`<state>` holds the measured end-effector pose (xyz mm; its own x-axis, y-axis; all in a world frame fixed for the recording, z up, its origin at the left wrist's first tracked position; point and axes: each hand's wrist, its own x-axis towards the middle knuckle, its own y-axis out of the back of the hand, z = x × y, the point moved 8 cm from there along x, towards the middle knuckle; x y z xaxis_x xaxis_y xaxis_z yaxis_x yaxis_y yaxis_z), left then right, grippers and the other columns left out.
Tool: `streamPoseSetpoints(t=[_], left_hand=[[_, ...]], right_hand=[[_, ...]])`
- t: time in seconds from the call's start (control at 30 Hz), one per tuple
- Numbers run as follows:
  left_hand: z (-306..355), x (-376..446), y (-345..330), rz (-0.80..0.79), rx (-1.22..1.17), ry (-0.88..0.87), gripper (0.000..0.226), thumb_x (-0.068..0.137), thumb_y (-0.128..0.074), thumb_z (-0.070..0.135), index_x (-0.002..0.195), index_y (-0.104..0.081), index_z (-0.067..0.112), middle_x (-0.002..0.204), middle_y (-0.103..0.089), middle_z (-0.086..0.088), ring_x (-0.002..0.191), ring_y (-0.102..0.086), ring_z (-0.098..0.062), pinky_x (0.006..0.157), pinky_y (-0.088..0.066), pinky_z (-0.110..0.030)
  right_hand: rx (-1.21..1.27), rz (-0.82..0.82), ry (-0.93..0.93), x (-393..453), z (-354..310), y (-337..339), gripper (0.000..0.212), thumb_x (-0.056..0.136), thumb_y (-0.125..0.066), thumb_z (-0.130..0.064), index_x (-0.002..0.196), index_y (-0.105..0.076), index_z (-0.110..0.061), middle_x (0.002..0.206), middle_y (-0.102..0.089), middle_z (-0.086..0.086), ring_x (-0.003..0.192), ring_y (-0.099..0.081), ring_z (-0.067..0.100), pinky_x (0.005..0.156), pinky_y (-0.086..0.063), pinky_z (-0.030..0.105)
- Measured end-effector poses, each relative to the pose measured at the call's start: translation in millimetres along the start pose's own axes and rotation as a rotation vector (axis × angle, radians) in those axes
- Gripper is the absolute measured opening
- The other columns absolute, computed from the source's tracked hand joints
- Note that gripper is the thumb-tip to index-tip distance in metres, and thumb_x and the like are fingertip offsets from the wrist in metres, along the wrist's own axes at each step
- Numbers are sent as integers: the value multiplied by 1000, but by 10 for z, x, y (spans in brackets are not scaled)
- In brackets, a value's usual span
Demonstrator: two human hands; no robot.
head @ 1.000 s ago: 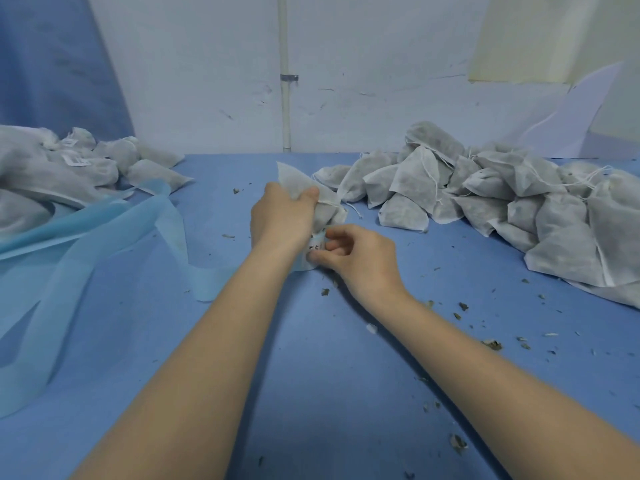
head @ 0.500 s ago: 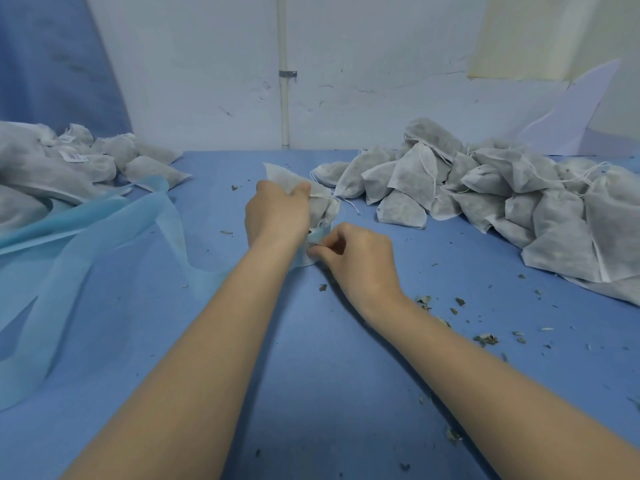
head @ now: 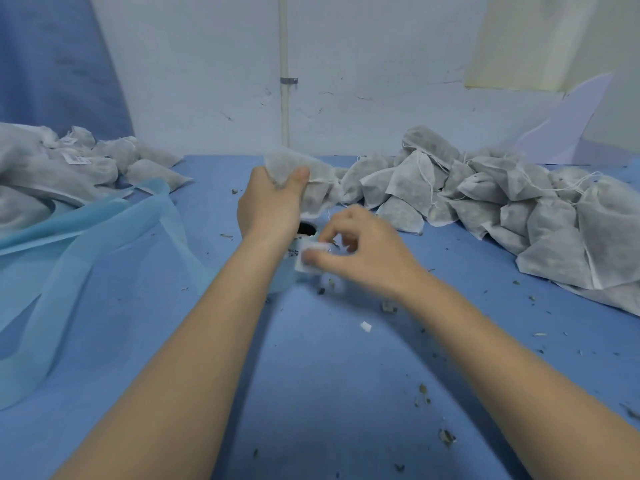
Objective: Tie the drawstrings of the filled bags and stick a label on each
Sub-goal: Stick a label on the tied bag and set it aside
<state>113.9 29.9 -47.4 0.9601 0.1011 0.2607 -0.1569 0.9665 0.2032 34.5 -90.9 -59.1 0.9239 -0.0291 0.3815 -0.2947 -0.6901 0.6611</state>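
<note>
My left hand (head: 268,206) grips a filled grey fabric bag (head: 294,168) by its upper part, held up over the middle of the blue table (head: 346,393). Just below it sits a roll of labels (head: 294,251) with a dark core, partly hidden by my left wrist. My right hand (head: 360,251) pinches a small white label (head: 310,259) between thumb and fingers beside the roll. The right hand is blurred by motion.
A big pile of filled grey bags (head: 502,202) with loose drawstrings lies at the right. Labelled bags (head: 69,164) are heaped at the far left. A long strip of light blue backing (head: 86,244) trails across the left. Dried herb crumbs litter the table.
My left hand has lifted the bag higher, uncovering the label roll. My right hand has drawn back to the right with a white label pinched in it.
</note>
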Motion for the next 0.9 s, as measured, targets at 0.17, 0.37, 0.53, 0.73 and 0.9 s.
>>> streamPoseSetpoints(t=[0.17,0.37,0.53,0.73,0.9], left_hand=[[157,-114,-168,-205,-119,-52,27,86,-65,32,102,-61,10,101,-68,-7,93,-65,-24,81,-54,-38],[206,-249,-367,-396,-157,-47,22,83,-69,21,92,-65,2,87,-67,-12,78,-63,-29,63,-51,-35],[247,-299,-385,-443,-289,-35,16,92,-59,19,78,-65,14,71,-67,0,54,-63,-7,45,-43,-14],[280,-336,-437,-502,-327,-44,13,94,-54,15,89,-66,12,81,-70,-1,66,-68,-9,56,-53,-18],[314,-389,-475,-604,-351,-81,12,90,-61,17,93,-68,8,83,-72,-2,78,-71,-15,64,-54,-20]], right_hand=[[111,174,85,51,-188,494,22,80,-75,-26,71,-56,-33,84,-42,-11,66,-41,-6,68,-34,9],[-90,187,93,107,-115,679,11,83,-73,-27,86,-63,-22,96,-42,-8,73,-39,-19,69,-30,3],[-84,197,59,122,-26,725,12,82,-74,-28,84,-62,-25,94,-41,-12,80,-40,-11,70,-32,1],[-27,239,18,132,36,780,16,80,-76,-28,85,-62,-22,100,-47,-6,79,-44,-9,68,-34,1],[150,257,-75,128,197,834,42,76,-78,-32,107,-51,-23,109,-54,-11,91,-50,-2,66,-39,2]])
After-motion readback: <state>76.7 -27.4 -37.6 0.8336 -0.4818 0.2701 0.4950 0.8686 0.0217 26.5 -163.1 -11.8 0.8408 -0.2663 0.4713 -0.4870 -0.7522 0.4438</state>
